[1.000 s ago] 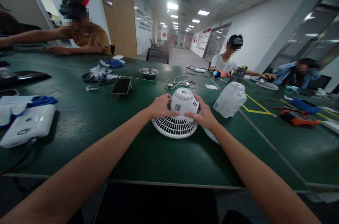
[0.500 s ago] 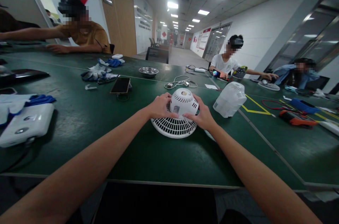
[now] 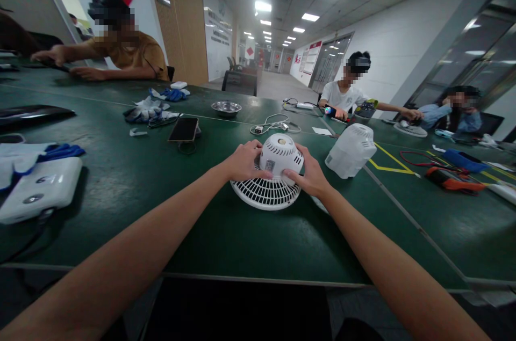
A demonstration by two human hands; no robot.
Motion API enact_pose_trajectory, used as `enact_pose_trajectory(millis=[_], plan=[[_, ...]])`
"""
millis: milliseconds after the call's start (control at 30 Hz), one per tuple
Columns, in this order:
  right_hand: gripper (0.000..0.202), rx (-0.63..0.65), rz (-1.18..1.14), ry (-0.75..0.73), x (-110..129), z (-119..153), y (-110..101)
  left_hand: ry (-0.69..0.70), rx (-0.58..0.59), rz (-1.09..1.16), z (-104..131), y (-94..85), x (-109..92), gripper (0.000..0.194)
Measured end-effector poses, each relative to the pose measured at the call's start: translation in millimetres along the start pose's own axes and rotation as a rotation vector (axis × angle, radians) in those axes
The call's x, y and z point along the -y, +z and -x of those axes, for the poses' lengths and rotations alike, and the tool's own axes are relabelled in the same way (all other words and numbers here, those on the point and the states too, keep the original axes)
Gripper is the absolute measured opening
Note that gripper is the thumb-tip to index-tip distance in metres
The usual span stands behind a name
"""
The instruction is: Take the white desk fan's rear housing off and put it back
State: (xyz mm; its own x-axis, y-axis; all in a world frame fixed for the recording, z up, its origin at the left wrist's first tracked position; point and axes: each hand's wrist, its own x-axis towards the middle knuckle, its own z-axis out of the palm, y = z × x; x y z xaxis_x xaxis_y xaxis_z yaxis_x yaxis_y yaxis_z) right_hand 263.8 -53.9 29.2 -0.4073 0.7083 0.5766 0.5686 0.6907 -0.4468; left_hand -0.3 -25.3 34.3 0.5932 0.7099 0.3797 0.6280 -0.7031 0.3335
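In front of me a white fan motor housing [image 3: 281, 150] with vent slots and a small label sits on a round white fan grille [image 3: 266, 194], which lies on the green table. My left hand [image 3: 249, 161] wraps the housing's left side, thumb across its lower front. On the other side my right hand [image 3: 309, 172] grips it the same way, its thumb near the lower front edge. Part of a pale flat piece shows under my right wrist. To the right stands a translucent white plastic cover [image 3: 350, 151], apart from both hands.
Beyond the fan lie a coiled white cable [image 3: 276, 125] and a metal bowl [image 3: 226, 109]. Left are a phone [image 3: 183, 130], work gloves [image 3: 147, 111] and a white device [image 3: 42, 190]. A multimeter [image 3: 453, 180] lies right. Several people sit around the table.
My hands stay around the housing, which has turned or shifted very slightly right; my right thumb has moved a little. The co-worker at left has drawn an outstretched arm back.
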Motion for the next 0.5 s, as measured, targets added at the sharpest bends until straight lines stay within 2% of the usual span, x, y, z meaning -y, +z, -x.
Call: enact_pose_trajectory(millis=[200, 367, 433, 500], plan=[[0.071, -0.043, 0.002, -0.023, -1, -1, -4, 0.01, -0.007, -0.094, -2, -1.3, -1, 0.06], [0.075, -0.072, -0.054, 0.076, -4, 1, -12, -0.024, -0.045, -0.062, -1, -1.5, -3, 0.062], [0.075, -0.03, -0.098, 0.107, -1, 3, -12, -0.017, -0.073, 0.04, 0, -0.9, -5, 0.071], [0.076, 0.046, -0.167, 0.124, 3, 5, -12, 0.028, -0.072, 0.16, 2, -0.4, -8, 0.088]])
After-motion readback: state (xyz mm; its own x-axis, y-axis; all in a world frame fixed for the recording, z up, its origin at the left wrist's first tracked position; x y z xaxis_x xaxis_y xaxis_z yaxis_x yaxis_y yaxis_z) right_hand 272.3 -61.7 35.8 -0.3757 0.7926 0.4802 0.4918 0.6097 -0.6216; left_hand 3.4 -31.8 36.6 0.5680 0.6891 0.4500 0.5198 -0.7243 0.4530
